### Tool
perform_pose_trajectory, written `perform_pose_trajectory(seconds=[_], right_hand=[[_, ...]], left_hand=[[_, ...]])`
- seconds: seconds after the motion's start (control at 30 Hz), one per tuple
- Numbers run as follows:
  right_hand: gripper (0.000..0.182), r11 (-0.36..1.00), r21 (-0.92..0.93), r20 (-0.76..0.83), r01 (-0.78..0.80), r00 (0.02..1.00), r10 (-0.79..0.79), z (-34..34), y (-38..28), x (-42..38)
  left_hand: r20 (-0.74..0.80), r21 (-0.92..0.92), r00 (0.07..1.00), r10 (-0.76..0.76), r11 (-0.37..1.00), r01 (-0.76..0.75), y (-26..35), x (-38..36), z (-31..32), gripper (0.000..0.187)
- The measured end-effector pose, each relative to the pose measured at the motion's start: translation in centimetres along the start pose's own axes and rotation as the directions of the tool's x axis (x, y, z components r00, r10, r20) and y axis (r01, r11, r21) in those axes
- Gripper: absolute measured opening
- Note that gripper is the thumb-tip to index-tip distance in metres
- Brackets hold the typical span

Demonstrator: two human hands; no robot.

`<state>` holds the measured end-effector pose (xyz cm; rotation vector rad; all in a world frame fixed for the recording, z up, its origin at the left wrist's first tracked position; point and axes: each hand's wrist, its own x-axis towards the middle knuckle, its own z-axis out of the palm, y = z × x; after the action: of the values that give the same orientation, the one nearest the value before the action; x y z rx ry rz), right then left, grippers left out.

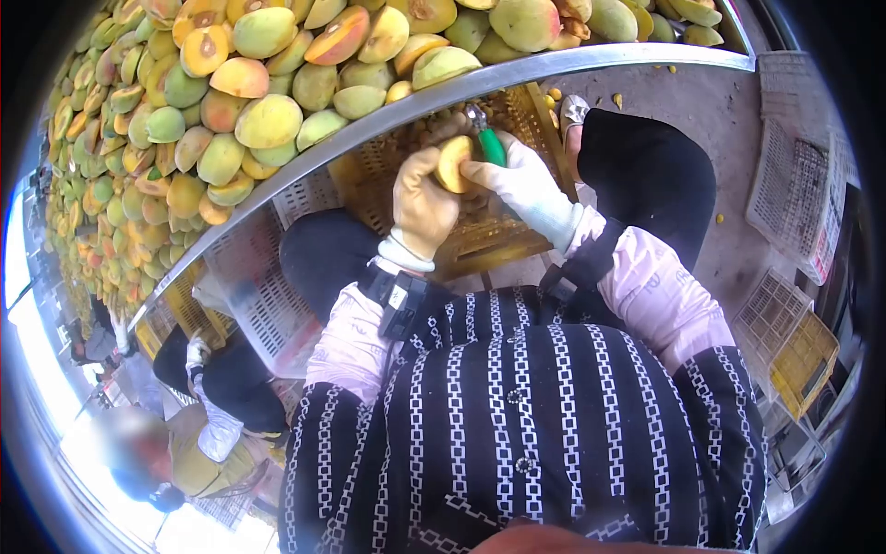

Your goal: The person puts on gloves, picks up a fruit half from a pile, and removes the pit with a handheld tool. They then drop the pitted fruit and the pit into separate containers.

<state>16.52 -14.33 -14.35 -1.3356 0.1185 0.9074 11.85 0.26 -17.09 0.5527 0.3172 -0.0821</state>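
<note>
My left hand (425, 205), in a stained glove, is closed around a yellow peach half (453, 164), its cut side facing right. My right hand (531, 189), in a white glove, grips a green-handled pitting spoon (491, 146) whose metal head points up and away from the fruit. The right thumb touches the edge of the peach half. Both hands are close together above a yellow plastic crate (498, 242) between my knees. Brownish pieces, perhaps pits, lie in the crate; their detail is blurred.
A metal-edged table (406, 103) heaped with halved peaches (268, 120) spans the front and left. White crates (796, 198) and a yellow crate (803, 365) stand at right. A white crate (268, 295) sits left of my knee. A co-worker (208, 443) sits farther left.
</note>
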Motion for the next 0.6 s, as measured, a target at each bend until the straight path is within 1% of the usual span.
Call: perform_pose_trajectory(seconds=[0.07, 0.1, 0.13, 0.17, 0.2, 0.23, 0.27, 0.3, 0.33, 0.37, 0.4, 0.43, 0.47, 0.5, 0.53, 0.6], right_hand=[[0.043, 0.969, -0.211, 0.012, 0.132, 0.991, -0.132, -0.7, 0.4, 0.7], [0.042, 0.948, -0.296, 0.004, 0.118, 0.992, -0.122, -0.6, 0.1, 0.4], [0.042, 0.946, -0.3, 0.01, 0.12, 0.992, -0.122, -0.7, 0.4, 0.7], [0.041, 0.912, -0.339, 0.02, 0.23, 0.971, -0.237, -0.6, 1.0, 1.0], [0.04, 0.865, -0.374, 0.031, 0.333, 0.937, -0.347, -0.5, 1.5, 1.2], [0.037, 0.948, -0.197, 0.036, 0.252, 0.968, -0.25, -0.5, 1.8, 1.2], [0.037, 0.948, -0.197, 0.039, 0.25, 0.968, -0.248, -0.3, 1.2, 0.9], [0.037, 0.952, -0.217, -0.009, 0.215, 0.975, -0.222, 0.0, 0.1, 0.3], [0.037, 0.955, -0.235, -0.058, 0.179, 0.979, -0.198, 0.3, -0.4, 0.0], [0.037, 0.85, -0.408, -0.039, 0.333, 0.924, -0.38, 0.3, 0.0, 0.0], [0.037, 0.849, -0.409, -0.033, 0.335, 0.924, -0.381, 0.1, 0.1, -0.2], [0.037, 0.729, -0.56, -0.001, 0.394, 0.879, -0.476, -0.1, 0.1, -0.6], [0.037, 0.58, -0.69, 0.049, 0.434, 0.827, -0.56, -0.1, 0.0, -0.9], [0.037, 0.527, -0.731, 0.072, 0.433, 0.817, -0.572, 0.0, -0.2, -1.2], [0.037, 0.524, -0.732, 0.078, 0.435, 0.818, -0.57, 0.0, -0.3, -1.4], [0.037, 0.278, -0.861, 0.188, 0.426, 0.774, -0.605, -0.2, -0.4, -1.7]], left_hand=[[0.087, -0.102, 0.982, -0.167, 0.979, 0.175, 0.6, -0.3, 1.1, 0.048], [0.089, -0.104, 0.983, -0.164, 0.979, 0.173, 0.6, -0.2, 1.0, 0.048], [0.042, -0.171, 0.979, -0.198, 0.964, 0.202, 0.5, -0.2, 0.7, 0.047], [-0.006, -0.238, 0.972, -0.236, 0.944, 0.228, 0.5, -0.3, 0.5, 0.046], [-0.012, -0.239, 0.972, -0.233, 0.945, 0.224, 0.3, -0.3, 0.5, 0.046], [-0.089, -0.202, 0.977, -0.192, 0.964, 0.171, -0.1, -0.2, 0.5, 0.049], [-0.162, -0.16, 0.976, -0.145, 0.98, 0.119, -0.2, -0.1, 0.6, 0.052], [-0.149, -0.141, 0.98, -0.134, 0.983, 0.113, 0.3, -0.4, 1.2, 0.049], [-0.15, -0.142, 0.98, -0.13, 0.984, 0.109, 0.2, -0.3, 0.9, 0.049], [-0.162, -0.099, 0.985, -0.052, 0.994, 0.036, 0.1, -0.2, 0.6, 0.048], [-0.171, -0.055, 0.985, 0.028, 0.998, -0.038, 0.0, -0.2, 0.4, 0.047], [-0.173, -0.057, 0.984, 0.032, 0.997, -0.042, 0.1, -0.2, 0.0, 0.047], [-0.235, -0.113, 0.971, 0.037, 0.991, -0.065, 0.4, -0.2, 0.1, 0.044], [-0.295, -0.168, 0.955, 0.039, 0.981, -0.093, 0.6, -0.3, 0.0, 0.042], [-0.297, -0.171, 0.954, 0.043, 0.98, -0.098, 0.6, -0.3, -0.1, 0.042], [-0.246, -0.127, 0.967, 0.068, 0.987, -0.101, 0.7, -0.1, -0.3, 0.044]])
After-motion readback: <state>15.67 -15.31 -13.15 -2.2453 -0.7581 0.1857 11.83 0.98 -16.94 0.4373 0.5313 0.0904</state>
